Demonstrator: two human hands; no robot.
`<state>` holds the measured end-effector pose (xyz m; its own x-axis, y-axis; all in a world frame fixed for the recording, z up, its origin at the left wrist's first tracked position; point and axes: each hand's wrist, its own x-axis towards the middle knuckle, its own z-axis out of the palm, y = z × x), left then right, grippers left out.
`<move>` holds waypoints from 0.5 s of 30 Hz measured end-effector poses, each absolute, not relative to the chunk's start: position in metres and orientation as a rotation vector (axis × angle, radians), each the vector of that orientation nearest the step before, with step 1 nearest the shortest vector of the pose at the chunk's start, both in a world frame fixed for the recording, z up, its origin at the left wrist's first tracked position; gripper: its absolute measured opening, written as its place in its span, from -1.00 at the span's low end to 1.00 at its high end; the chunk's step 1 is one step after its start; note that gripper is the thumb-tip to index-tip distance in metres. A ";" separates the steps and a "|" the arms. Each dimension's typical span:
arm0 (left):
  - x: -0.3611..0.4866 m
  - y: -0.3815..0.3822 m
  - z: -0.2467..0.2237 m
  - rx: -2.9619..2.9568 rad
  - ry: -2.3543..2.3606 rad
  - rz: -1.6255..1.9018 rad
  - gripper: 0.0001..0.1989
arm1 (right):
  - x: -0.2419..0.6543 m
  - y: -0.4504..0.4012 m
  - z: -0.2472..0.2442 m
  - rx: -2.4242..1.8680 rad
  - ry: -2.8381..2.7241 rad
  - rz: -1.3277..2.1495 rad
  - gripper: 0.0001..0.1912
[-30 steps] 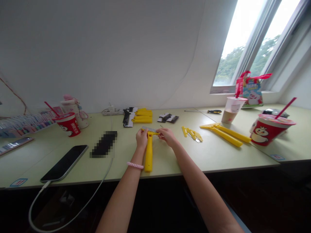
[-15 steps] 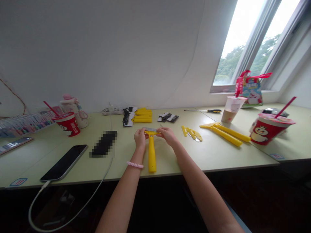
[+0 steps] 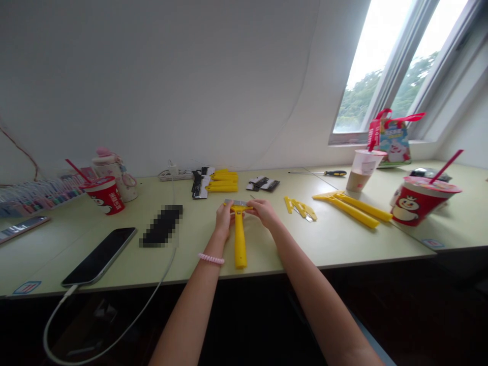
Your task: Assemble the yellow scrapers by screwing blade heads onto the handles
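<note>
1. The yellow scraper is at the near middle of the table, its handle pointing toward the near edge and its head, with a metal blade, at the far end.
2. The left hand grasps the left end of the head, thumb at the blade.
3. The right hand pinches the head's right end between its fingers.
4. Just right of that hand lie small yellow pieces; on the far side, dark packets.
5. Far left of the packets is a stack of yellow handles.
6. Farther right, two yellow tools lie near a red cup.
7. At left, a phone lies near the edge.
</note>
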<state>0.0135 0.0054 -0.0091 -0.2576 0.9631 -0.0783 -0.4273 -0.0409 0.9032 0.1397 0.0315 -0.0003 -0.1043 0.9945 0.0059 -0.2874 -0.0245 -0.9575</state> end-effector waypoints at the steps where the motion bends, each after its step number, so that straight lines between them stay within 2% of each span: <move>1: 0.014 0.005 -0.009 0.702 1.028 1.534 -0.77 | 0.140 0.032 -0.001 -0.948 -1.054 1.414 -0.87; 15: 0.015 0.005 -0.003 0.742 0.999 1.677 -0.90 | 0.138 0.031 0.001 -0.992 -1.087 1.579 -0.92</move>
<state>0.0152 0.0052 -0.0035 -0.3058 0.9520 0.0106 -0.4443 -0.1526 0.8828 0.1376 0.0312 0.0011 -0.2260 0.9686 -0.1039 -0.2492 -0.1606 -0.9550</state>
